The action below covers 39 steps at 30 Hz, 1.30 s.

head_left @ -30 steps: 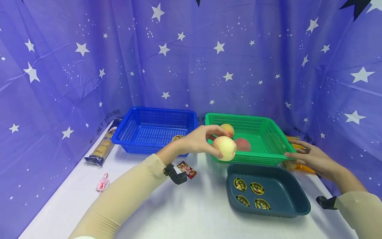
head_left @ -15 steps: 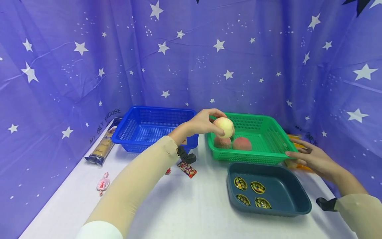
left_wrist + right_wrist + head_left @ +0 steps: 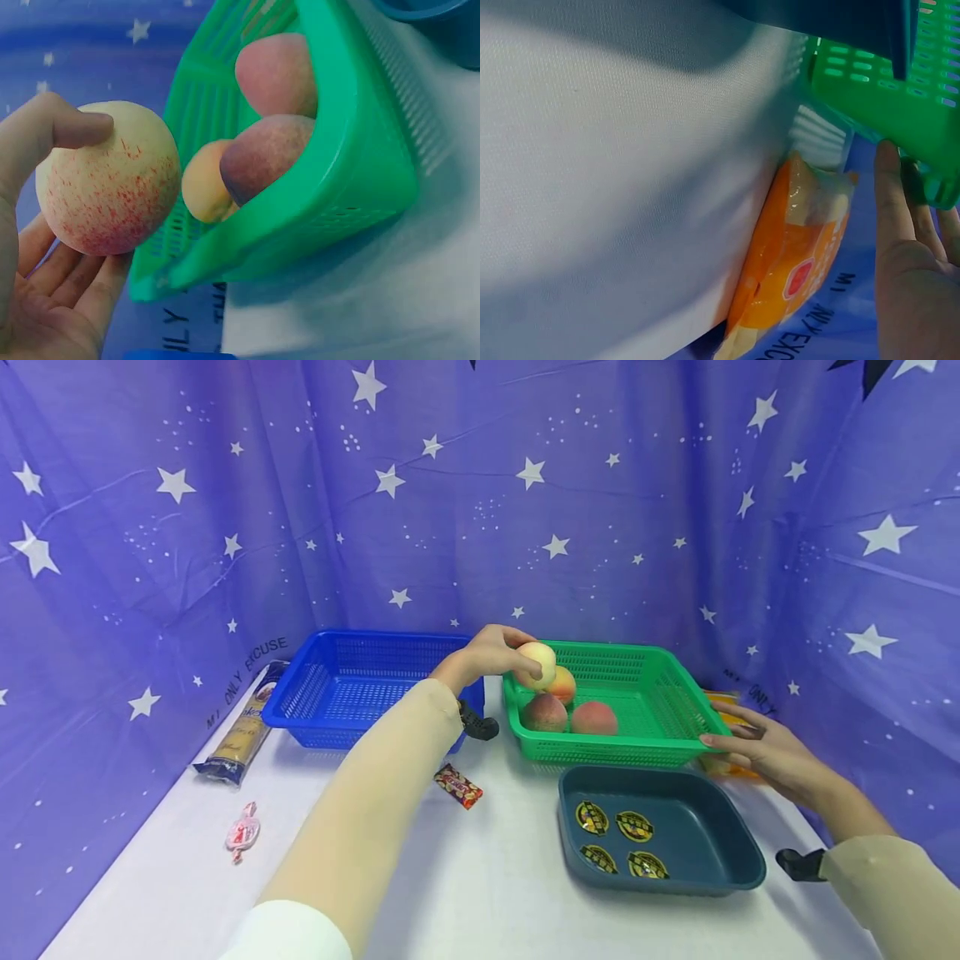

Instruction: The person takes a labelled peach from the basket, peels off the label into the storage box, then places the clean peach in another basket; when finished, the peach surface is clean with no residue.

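My left hand [image 3: 486,653] grips a pale yellow peach [image 3: 112,180] with red speckles, thumb on top and fingers underneath. It holds the peach above the left end of the green basket [image 3: 622,751]. Inside that basket lie a dark red peach [image 3: 544,713], a pinkish one [image 3: 595,718] and a yellow-orange one [image 3: 564,683]. At the basket's right end, my right hand [image 3: 780,762] touches the rim and outer wall, its fingers extended in the right wrist view. Beside it an orange packet [image 3: 795,255] leans by the table edge.
Left of the green basket stands a blue basket [image 3: 322,737]. In front is a dark teal tray [image 3: 705,835] with several round black-and-yellow packets. A red wrapped snack [image 3: 457,786], a pink candy [image 3: 242,832] and a long pasta packet [image 3: 243,731] lie on the table.
My left hand has carried the peach up and away from me, then left, over the green basket's far left corner. The right hand stays at the basket's right end.
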{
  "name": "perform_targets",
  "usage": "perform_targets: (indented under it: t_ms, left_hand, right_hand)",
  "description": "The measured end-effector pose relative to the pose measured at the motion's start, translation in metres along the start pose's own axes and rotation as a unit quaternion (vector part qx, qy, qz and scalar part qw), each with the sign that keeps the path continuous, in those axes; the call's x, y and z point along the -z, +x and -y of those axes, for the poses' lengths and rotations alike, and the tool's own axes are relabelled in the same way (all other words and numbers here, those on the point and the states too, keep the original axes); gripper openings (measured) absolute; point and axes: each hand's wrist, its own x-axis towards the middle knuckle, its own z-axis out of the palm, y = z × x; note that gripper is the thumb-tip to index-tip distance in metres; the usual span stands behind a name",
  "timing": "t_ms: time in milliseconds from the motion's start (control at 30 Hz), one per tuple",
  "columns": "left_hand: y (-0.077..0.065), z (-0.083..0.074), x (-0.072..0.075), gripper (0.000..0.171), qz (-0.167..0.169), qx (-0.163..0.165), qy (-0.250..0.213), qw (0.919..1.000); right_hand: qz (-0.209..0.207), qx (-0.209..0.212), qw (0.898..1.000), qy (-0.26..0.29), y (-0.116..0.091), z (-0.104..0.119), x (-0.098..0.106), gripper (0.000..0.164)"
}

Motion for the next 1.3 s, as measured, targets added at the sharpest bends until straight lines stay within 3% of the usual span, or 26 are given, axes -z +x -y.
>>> perform_targets:
  t_ms: [233,467,867,1100,1300]
  left_hand:
    - [0.011,0.007,-0.006,0.066,-0.046,0.022,-0.027,0.9983]
    - [0.021,0.002,-0.008,0.061,-0.081,0.004,-0.006,0.9967]
    - [0.016,-0.004,-0.005,0.055,-0.088,0.032,-0.011,0.9956]
    - [0.012,0.01,-0.003,0.056,-0.095,0.047,-0.012,0.9943]
    - [0.002,0.022,0.008,0.054,-0.106,0.053,-0.003,0.9929]
  right_hand:
    - [-0.004,0.001,1.0,0.007,-0.001,-0.001,-0.001,0.094]
    - [-0.009,0.006,1.0,0.003,0.006,0.007,-0.008,0.096]
    - [-0.016,0.009,0.999,0.028,0.003,0.006,-0.008,0.094]
    - [-0.034,0.01,0.998,-0.059,-0.006,0.014,-0.01,0.093]
    - [-0.075,0.028,0.984,-0.158,-0.019,0.034,-0.016,0.086]
